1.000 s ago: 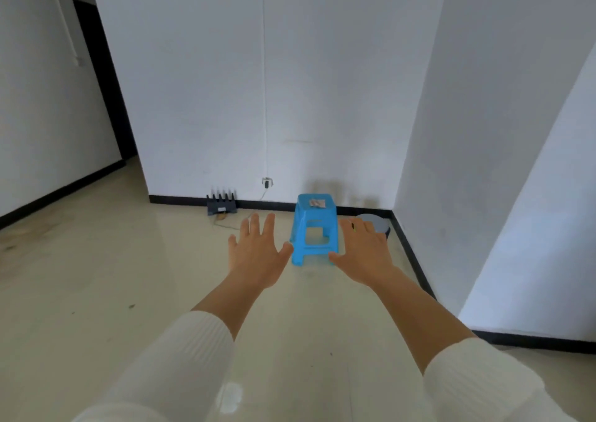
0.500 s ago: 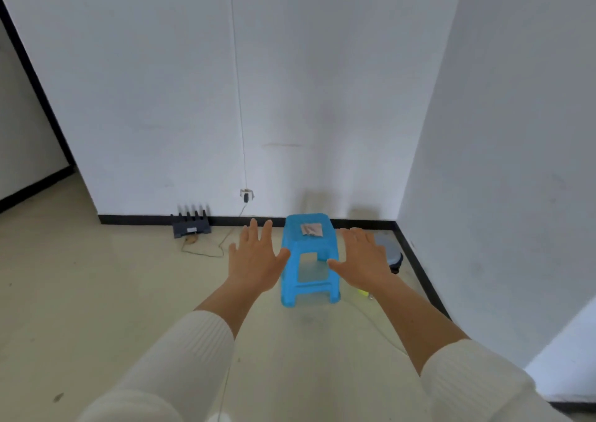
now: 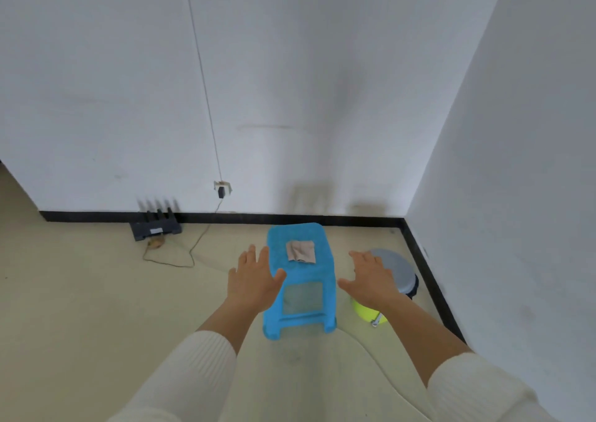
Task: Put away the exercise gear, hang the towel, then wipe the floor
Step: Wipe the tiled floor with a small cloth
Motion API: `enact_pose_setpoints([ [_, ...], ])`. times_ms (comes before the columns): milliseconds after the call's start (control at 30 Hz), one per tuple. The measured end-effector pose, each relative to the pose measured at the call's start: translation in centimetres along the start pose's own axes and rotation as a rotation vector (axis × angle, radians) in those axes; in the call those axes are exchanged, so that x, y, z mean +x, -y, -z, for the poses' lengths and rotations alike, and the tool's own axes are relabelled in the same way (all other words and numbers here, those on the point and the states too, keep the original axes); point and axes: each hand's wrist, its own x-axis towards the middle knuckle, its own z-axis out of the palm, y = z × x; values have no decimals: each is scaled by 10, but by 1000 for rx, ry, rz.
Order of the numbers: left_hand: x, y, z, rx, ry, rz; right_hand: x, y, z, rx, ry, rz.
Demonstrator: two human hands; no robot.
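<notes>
A blue plastic stool (image 3: pixel 300 292) stands in the room's corner with a small folded beige cloth (image 3: pixel 300 250) on its seat. My left hand (image 3: pixel 253 279) hovers open at the stool's left side, fingers spread, holding nothing. My right hand (image 3: pixel 369 278) is open at the stool's right, above a yellow-green ball (image 3: pixel 367 313) with a thin cord trailing over the floor toward me. Behind that hand sits a round grey-lidded container (image 3: pixel 398 268). Both arms wear white sleeves.
A black router (image 3: pixel 155 226) with antennas lies by the baseboard at the left, its cable (image 3: pixel 190 254) looping over the floor up to a wall socket (image 3: pixel 222 189). White walls close the corner behind and on the right. Beige floor spreads to the left.
The view has come closer to the corner and tilted down. The stool looks larger, and the yellow-green ball and its cord have come into sight. Both hands stay open and spread.
</notes>
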Motion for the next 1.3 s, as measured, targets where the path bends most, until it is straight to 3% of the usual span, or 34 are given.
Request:
enact_pose_setpoints([
  [333, 190, 7, -73, -54, 219, 122, 210, -15, -44, -11, 203, -23],
  [733, 372, 71, -251, -31, 431, 113, 414, -56, -219, 85, 392, -184],
  [1033, 412, 97, -342, 113, 419, -36, 466, -58, -305, 313, 218, -369],
  [1167, 414, 92, -350, 113, 457, -26, 475, -58, -317, 398, 137, -425],
  [1300, 419, 84, -338, 86, 499, 1, 482, -51, -315, 554, 168, -609],
])
